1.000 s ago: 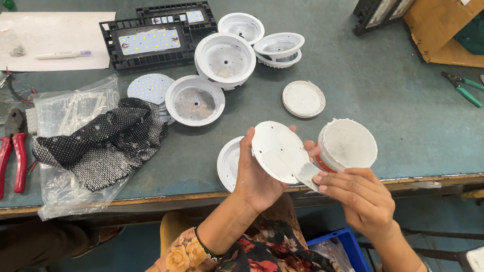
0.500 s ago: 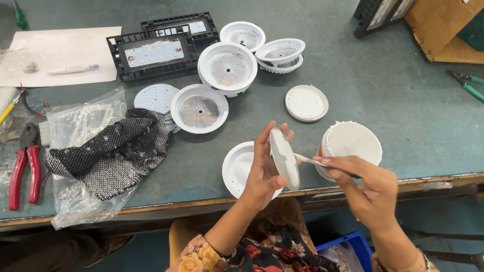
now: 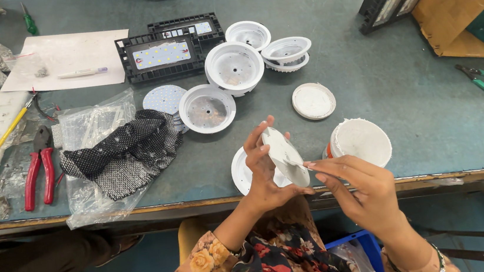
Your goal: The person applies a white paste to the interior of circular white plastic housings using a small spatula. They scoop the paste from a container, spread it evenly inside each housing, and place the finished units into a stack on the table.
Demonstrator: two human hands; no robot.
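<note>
White disc [image 3: 284,157] tilted on edge, above the table's near edge, at 6 o'clock in my view. My left hand [image 3: 264,169] grips it, fingers wrapped round its rim. My right hand [image 3: 358,185] pinches a thin stick [image 3: 293,162] against the disc face. White tub [image 3: 361,141] at 3 o'clock of disc; empty housing [image 3: 207,108] at 11; red pliers [image 3: 37,176] far out at 9.
</note>
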